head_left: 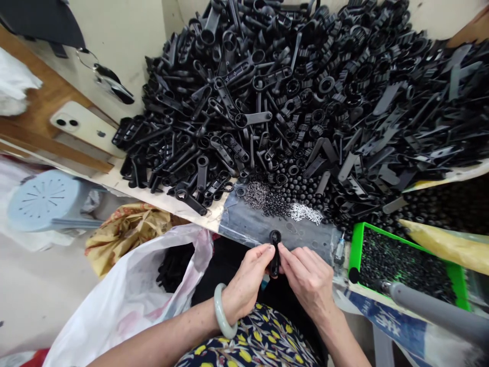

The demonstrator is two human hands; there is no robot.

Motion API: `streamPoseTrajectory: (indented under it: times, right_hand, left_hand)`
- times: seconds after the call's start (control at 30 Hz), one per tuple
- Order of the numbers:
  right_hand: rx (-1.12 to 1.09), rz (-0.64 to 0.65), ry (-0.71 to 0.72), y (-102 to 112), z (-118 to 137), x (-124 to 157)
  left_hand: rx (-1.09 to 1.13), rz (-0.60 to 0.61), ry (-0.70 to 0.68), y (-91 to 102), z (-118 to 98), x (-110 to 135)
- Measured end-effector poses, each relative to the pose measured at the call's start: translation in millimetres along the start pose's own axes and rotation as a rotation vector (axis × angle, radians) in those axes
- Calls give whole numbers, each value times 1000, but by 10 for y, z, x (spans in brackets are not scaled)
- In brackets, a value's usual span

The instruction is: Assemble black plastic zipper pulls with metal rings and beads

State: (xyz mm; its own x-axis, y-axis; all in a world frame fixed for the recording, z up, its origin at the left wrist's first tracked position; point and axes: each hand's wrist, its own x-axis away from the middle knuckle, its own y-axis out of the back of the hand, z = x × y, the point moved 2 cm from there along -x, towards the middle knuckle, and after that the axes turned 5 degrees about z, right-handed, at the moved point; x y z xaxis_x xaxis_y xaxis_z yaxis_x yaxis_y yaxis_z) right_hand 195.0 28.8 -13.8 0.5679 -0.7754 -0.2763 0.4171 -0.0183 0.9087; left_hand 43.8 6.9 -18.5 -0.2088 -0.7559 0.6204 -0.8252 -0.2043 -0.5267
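Observation:
Between my two hands, just over the table's front edge, stands a black plastic handle part [274, 255] with a round ring at its top end. My left hand [250, 272], with a pale green bangle [224, 312] on the wrist, pinches it from the left. On the other side, the fingertips of my right hand [307, 275] are closed against its edge; whether a small piece is between them is hidden. Past the hands, on a grey mat [248, 224], lie small white pins [306, 213], tiny black pieces [275, 205] and brownish small parts [256, 194].
A large heap of black plastic parts [237, 97] covers the table's back. At right are a green tray [357, 250] of small black pieces and a small screwdriver [340, 248]. At left are a phone [86, 125], keys [110, 84], a blue stool [44, 196] and a white bag [126, 285].

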Motion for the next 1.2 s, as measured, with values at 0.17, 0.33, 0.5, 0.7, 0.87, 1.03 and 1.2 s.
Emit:
streamPoseTrajectory:
  times: [0.17, 0.33, 0.5, 0.7, 0.87, 1.03, 1.2]
  right_hand:
    - [18, 22, -4, -4, -26, -1]
    - [70, 35, 20, 33, -28, -35]
    - [64, 36, 42, 21, -61, -39]
    - [-6, 27, 65, 9, -112, -44]
    - [36, 17, 97, 51, -79, -102]
    - [78, 48, 63, 66, -34, -151]
    - [70, 93, 29, 74, -36, -168]
  left_hand:
    - [22, 27, -17, -6, -16, -3]
    - [-3, 57, -8, 2, -8, -18]
    - [-36, 75, 9, 6, -21, -42]
    - [-26, 78, 16, 19, -22, -67]
    - [3, 84, 28, 23, -45, -71]
    - [15, 83, 32, 22, -75, -85]
    - [-14, 96, 26, 33, -61, -107]
